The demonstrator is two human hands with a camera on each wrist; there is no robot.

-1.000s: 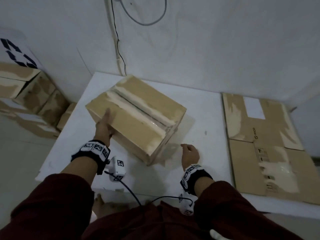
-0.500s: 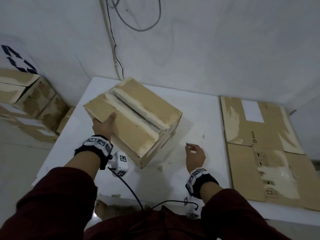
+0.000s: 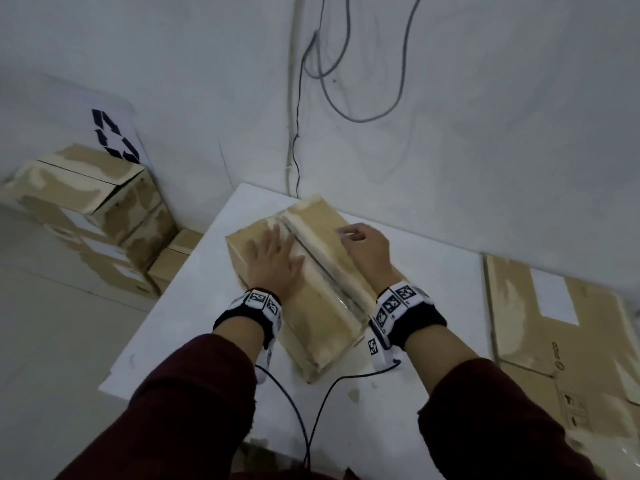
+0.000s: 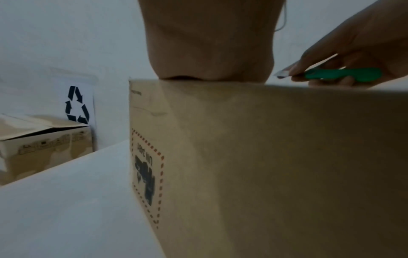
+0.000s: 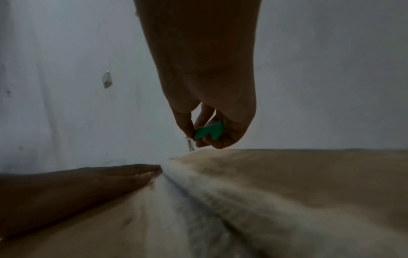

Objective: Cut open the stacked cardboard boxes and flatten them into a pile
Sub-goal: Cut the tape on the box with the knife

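A closed brown cardboard box (image 3: 323,317) with a taped centre seam stands on the white table (image 3: 180,327). My left hand (image 3: 273,258) lies flat on the box top left of the seam, fingers spread. My right hand (image 3: 363,247) hovers over the far right part of the top and grips a green-handled cutter (image 4: 340,76). The cutter's small blade sticks out past the fingertips, just above the box's far end. The cutter (image 5: 209,131) also shows between the curled fingers in the right wrist view, above the seam (image 5: 194,200).
Flattened cardboard (image 3: 568,341) lies on the table's right part. Several closed boxes (image 3: 86,216) are stacked on the floor at the left, beside a white sheet with a recycling symbol (image 3: 114,136). Cables (image 3: 311,81) hang on the wall behind the table.
The box has been turned so its seam runs away from me. My left hand went from the box's side onto its top. My right hand rose from the table to over the box.
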